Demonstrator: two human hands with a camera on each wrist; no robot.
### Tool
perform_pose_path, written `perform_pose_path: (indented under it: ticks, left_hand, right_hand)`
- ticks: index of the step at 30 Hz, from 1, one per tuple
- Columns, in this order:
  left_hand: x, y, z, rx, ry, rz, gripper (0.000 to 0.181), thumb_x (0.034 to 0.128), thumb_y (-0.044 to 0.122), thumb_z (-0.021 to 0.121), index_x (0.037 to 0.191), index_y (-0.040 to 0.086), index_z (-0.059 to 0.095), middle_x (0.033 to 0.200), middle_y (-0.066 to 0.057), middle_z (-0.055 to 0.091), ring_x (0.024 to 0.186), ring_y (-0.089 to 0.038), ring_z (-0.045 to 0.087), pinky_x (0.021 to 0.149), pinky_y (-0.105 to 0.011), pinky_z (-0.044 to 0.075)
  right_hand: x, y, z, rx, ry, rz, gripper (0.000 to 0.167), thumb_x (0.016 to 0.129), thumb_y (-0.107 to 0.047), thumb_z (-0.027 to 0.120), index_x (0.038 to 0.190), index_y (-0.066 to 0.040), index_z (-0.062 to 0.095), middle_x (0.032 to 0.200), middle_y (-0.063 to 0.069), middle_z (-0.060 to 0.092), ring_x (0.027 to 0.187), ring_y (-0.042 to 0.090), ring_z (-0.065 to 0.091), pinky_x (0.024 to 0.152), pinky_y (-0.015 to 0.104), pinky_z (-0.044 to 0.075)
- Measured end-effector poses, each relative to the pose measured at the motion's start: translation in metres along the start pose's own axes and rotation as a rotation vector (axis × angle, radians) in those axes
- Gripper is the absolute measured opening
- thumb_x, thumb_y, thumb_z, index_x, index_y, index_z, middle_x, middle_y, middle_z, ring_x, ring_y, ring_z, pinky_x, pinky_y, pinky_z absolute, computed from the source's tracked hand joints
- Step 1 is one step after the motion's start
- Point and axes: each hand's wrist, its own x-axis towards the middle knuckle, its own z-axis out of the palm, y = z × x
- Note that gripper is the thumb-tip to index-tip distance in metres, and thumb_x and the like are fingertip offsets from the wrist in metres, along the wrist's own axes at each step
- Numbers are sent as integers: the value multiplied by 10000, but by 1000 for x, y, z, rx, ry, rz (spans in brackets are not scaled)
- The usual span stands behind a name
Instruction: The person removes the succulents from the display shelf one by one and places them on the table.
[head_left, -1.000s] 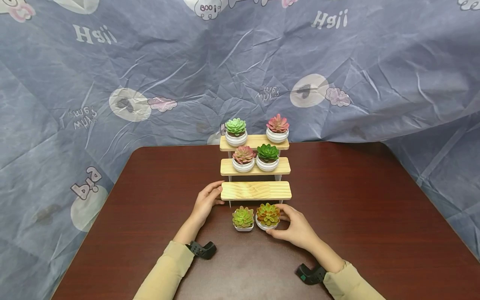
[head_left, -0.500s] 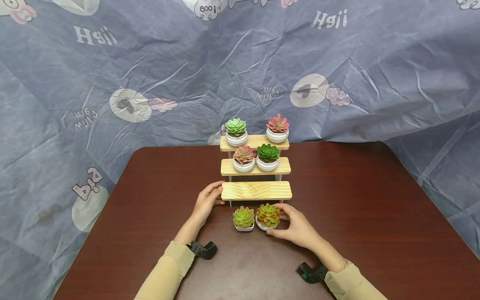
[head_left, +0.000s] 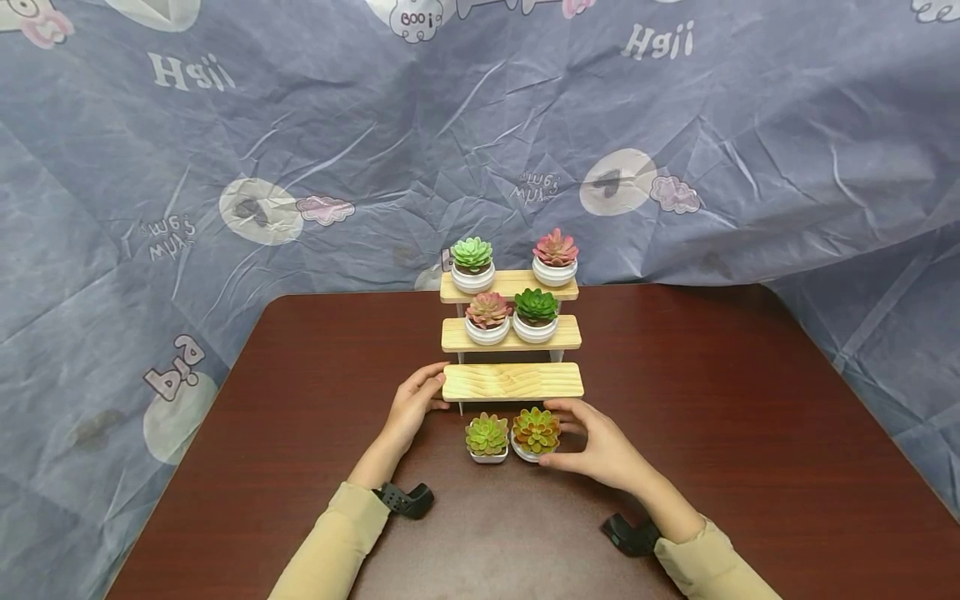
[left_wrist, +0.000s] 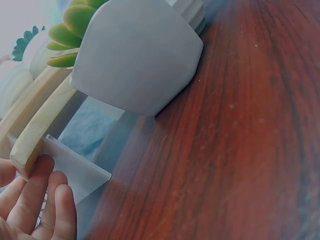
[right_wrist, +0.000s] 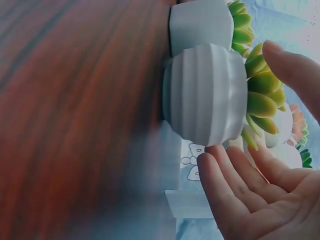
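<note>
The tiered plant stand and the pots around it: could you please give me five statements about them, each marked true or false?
1. The top shelf bears a light green plant and a pink plant. True.
2. The dark green plant stands on the top shelf. False: it is on the middle shelf.
3. The left hand touches the left end of the bottom shelf. True.
4. The round pot at the front sits on the bottom shelf. False: it sits on the table, in front of that shelf.
5. The right hand is nearer to the round pot than to the angular pot. True.
</note>
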Motion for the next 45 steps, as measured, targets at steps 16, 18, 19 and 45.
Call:
perform_pose_path:
  ticks: [16, 18, 19, 45]
  left_hand:
    - [0, 1, 0, -1, 4, -11, 380, 1003, 110, 451, 1336, -74, 457, 1149, -203, 570, 846, -134, 607, 756, -378, 535]
    - [0, 1, 0, 1, 5, -12, 381, 1003, 112, 452, 1336, -72, 458, 1157, -199, 568, 849, -131, 607, 752, -369, 537]
    - [0, 1, 0, 2, 5, -13, 381, 1003, 113, 453, 1336, -72, 458, 1158, -195, 570, 850, -131, 607, 751, -369, 538]
    - [0, 2, 0, 2, 7, -6, 379, 1001, 102, 453, 1336, -74, 458, 1194, -207, 549, 875, -109, 601, 791, -476, 519]
  right_hand:
    - [15, -28, -11, 86, 104, -74, 636, 695, 18, 808, 1234, 127, 490, 1143, 283, 582, 1046, 411, 568, 903, 454, 470]
    - [17, -33, -13, 96, 120, -57, 618, 710, 19, 796, 1240, 119, 493, 1142, 285, 584, 1046, 423, 568, 907, 475, 461]
    - [18, -33, -13, 100, 127, -56, 611, 717, 20, 791, 1243, 113, 494, 1141, 288, 584, 1043, 433, 569, 904, 485, 460]
    - [50, -46, -19, 162, 366, -52, 562, 789, 2, 738, 1268, 110, 467, 1226, 278, 528, 1106, 405, 533, 940, 466, 436]
